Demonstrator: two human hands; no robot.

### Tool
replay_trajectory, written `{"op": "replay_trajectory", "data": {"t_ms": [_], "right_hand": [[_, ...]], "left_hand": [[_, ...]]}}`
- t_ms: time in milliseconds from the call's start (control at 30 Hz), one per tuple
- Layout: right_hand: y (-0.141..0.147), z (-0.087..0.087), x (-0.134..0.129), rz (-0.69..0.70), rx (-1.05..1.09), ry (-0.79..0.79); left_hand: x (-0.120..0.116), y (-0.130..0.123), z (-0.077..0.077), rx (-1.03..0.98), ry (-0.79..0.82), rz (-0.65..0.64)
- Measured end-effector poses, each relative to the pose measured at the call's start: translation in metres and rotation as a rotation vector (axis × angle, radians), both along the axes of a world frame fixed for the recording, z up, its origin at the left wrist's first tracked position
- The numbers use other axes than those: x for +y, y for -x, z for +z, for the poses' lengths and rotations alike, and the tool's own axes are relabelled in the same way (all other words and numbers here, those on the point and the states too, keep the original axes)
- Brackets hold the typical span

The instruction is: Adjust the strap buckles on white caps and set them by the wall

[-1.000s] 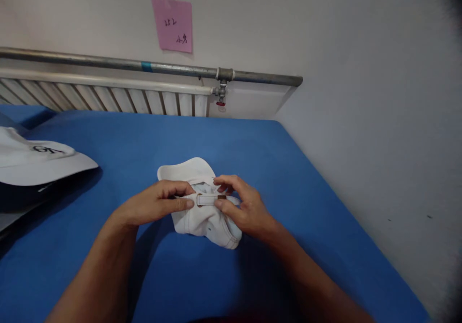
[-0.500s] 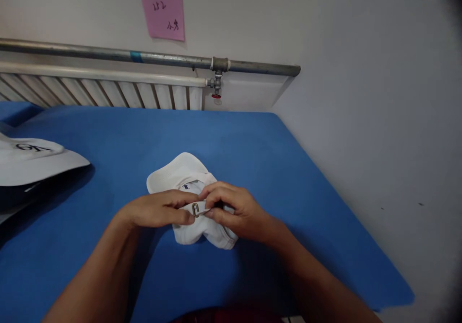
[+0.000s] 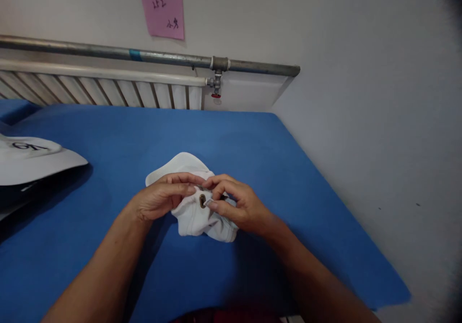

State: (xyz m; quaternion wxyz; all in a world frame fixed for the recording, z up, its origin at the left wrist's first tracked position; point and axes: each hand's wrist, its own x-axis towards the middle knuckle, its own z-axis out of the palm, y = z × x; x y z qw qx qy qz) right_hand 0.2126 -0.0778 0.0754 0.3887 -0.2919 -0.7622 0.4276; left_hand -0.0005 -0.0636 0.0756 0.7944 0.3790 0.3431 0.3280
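Forearms point(image 3: 108, 258) slanting inward, the left hand point(image 3: 164, 197) pinches the white cap point(image 3: 193, 221). I see the right hand point(image 3: 241, 208), fingers point(image 3: 228, 187) bent, gripping its strap point(image 3: 208, 201).

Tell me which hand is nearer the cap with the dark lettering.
Left. The left hand is to the right of the lettered cap, not touching it; the right hand is farther right, beyond the left hand. Both hold another white cap.
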Motion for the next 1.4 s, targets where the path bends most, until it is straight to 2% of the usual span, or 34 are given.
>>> {"op": "replay_trajectory", "data": {"t_ms": [200, 433, 700, 833, 933, 1067, 1233, 1400], "right_hand": [[0.002, -0.003, 0.0, -0.05, 0.026, 0.006], [0.006, -0.007, -0.003, -0.141, 0.001, -0.105], [0.009, -0.006, -0.007, -0.165, -0.104, -0.198], [0.006, -0.001, -0.008, -0.127, -0.173, -0.197], [0.005, -0.003, -0.007, -0.103, -0.139, -0.195], [0.004, -0.007, -0.004, -0.123, -0.086, -0.192], [0.002, -0.005, -0.003, -0.053, -0.088, -0.173], [0.005, -0.006, -0.005, -0.125, -0.093, -0.2]], "left_hand": [[-0.003, -0.008, 0.002, 0.012, 0.003, 0.105], [-0.007, -0.016, 0.002, 0.071, -0.017, 0.196], [-0.007, -0.015, -0.005, 0.139, -0.095, 0.175], [-0.008, -0.014, -0.005, 0.176, -0.138, 0.144], [-0.009, -0.014, -0.003, 0.188, -0.159, 0.129], [-0.009, -0.013, -0.001, 0.202, -0.145, 0.162], [-0.007, -0.01, 0.0, 0.22, -0.124, 0.207], [-0.008, -0.012, -0.001, 0.25, -0.145, 0.246]]}}
